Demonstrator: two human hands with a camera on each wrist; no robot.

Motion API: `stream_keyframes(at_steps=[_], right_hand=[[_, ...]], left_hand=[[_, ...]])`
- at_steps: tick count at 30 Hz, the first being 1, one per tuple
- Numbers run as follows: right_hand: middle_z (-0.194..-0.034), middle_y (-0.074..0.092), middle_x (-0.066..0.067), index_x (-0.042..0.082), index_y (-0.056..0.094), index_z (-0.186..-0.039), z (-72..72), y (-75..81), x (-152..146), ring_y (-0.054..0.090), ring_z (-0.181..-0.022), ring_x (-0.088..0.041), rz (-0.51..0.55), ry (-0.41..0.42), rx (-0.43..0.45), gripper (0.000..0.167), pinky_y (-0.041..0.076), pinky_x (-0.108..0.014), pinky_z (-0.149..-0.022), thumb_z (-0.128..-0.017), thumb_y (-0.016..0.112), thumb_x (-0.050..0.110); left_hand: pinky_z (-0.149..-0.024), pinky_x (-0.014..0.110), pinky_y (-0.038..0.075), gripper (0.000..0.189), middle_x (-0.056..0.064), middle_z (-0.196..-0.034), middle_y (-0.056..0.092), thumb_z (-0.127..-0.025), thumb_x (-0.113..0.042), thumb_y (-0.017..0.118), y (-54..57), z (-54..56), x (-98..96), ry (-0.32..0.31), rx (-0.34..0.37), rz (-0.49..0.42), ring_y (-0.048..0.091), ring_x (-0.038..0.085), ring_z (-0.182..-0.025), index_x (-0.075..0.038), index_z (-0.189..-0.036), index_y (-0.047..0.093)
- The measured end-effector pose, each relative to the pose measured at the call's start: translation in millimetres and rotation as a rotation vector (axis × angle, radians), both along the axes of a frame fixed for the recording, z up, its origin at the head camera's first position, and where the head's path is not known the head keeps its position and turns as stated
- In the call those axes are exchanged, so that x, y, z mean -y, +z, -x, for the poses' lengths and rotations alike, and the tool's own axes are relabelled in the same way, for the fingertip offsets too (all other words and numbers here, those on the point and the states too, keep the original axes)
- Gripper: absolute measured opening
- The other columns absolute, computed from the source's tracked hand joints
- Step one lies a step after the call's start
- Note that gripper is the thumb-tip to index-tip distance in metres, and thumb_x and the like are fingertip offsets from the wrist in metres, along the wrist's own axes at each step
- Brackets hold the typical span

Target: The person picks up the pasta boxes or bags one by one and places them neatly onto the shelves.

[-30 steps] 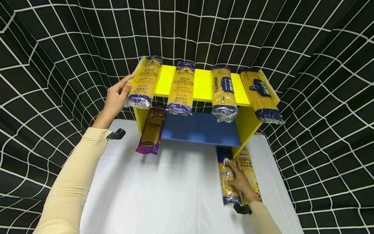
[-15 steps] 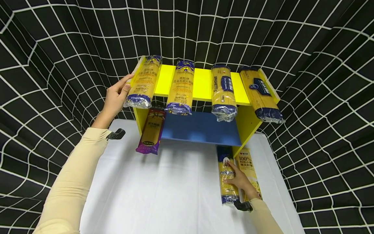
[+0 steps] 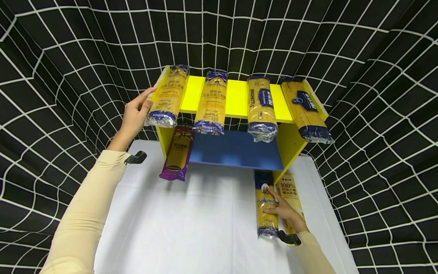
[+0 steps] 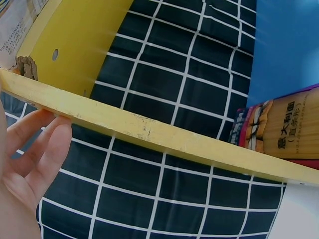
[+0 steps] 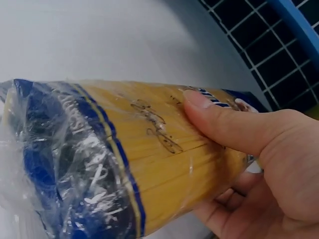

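My right hand (image 3: 285, 211) grips a blue-and-yellow spaghetti pack (image 3: 266, 222) low at the right, under the shelf's lower board. In the right wrist view the thumb lies over the top of its clear wrapper and the fingers curl at the side. Beside it, partly behind the hand, lies a yellow pasta pack (image 3: 289, 190). My left hand (image 3: 135, 114) touches the left side panel of the yellow shelf (image 3: 237, 99). Its fingertips meet the panel's outer side in the left wrist view, with nothing held. A spaghetti pack (image 3: 169, 95) lies just inside that panel.
Three more spaghetti packs lie along the top board: one near the middle (image 3: 211, 102), one right of it (image 3: 262, 106), one at the right end (image 3: 304, 110). A purple-ended pasta pack (image 3: 176, 154) juts from the blue lower board (image 3: 236, 150). White cloth (image 3: 205, 220) covers the table.
The near end of the gripped spaghetti pack has swung slightly left, so it lies straighter. My right wrist has shifted slightly right and forward. The left hand stays at the panel.
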State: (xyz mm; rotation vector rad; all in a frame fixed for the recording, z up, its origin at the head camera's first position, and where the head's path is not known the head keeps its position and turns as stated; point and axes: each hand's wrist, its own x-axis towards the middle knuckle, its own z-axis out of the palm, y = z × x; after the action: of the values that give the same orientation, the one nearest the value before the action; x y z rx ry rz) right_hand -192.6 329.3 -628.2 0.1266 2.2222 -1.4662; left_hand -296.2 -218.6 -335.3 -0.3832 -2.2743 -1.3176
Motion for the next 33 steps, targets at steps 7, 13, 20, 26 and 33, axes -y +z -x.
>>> stream_keyframes(at_steps=[7,13,20,26,33], right_hand=[[-0.136,0.051,-0.035,0.030,0.017,-0.160,-3.8,-8.8,3,0.068,-0.092,-0.021,0.075,-0.082,-0.022,0.101,0.056,-0.033,-0.077,-0.083,0.079,0.008],[-0.143,0.044,-0.039,0.025,0.011,-0.161,-6.7,-16.6,12,0.068,-0.099,-0.019,0.214,-0.037,-0.063,0.099,0.058,-0.034,-0.078,-0.086,0.072,0.002],[-0.142,0.043,-0.040,0.020,0.013,-0.161,-8.1,-15.4,33,0.070,-0.091,-0.018,0.256,0.069,-0.074,0.095,0.059,-0.034,-0.075,-0.088,0.072,0.004],[-0.164,0.014,-0.024,0.014,0.017,-0.160,-8.2,-9.3,56,0.055,-0.125,-0.023,0.234,0.207,-0.163,0.089,0.054,-0.021,-0.088,-0.089,0.070,0.005],[-0.167,0.013,-0.011,0.016,0.022,-0.159,-5.1,-5.2,80,0.009,-0.152,-0.039,0.270,0.358,-0.235,0.083,0.039,-0.015,-0.106,-0.091,0.069,0.006]], left_hand=[[-0.058,0.008,0.042,0.039,0.024,-0.125,0.066,-0.105,-0.023,0.047,0.1,-1.7,-0.3,0.009,0.006,-0.003,0.052,-0.010,-0.071,-0.018,-0.143,0.054],[-0.058,0.008,0.043,0.040,0.024,-0.125,0.066,-0.105,-0.023,0.047,0.6,-2.0,0.6,0.007,0.009,-0.003,0.053,-0.010,-0.071,-0.018,-0.144,0.053],[-0.058,0.008,0.042,0.039,0.024,-0.125,0.066,-0.105,-0.022,0.047,0.3,-1.7,-0.7,0.013,-0.004,0.002,0.053,-0.011,-0.071,-0.017,-0.143,0.054],[-0.058,0.008,0.043,0.040,0.024,-0.126,0.066,-0.104,-0.023,0.047,-0.3,-1.0,-1.0,0.004,-0.002,0.001,0.053,-0.011,-0.072,-0.019,-0.143,0.054],[-0.058,0.007,0.043,0.040,0.024,-0.128,0.065,-0.104,-0.024,0.047,0.0,-0.5,-0.1,-0.001,0.001,0.001,0.054,-0.011,-0.073,-0.019,-0.144,0.053]])
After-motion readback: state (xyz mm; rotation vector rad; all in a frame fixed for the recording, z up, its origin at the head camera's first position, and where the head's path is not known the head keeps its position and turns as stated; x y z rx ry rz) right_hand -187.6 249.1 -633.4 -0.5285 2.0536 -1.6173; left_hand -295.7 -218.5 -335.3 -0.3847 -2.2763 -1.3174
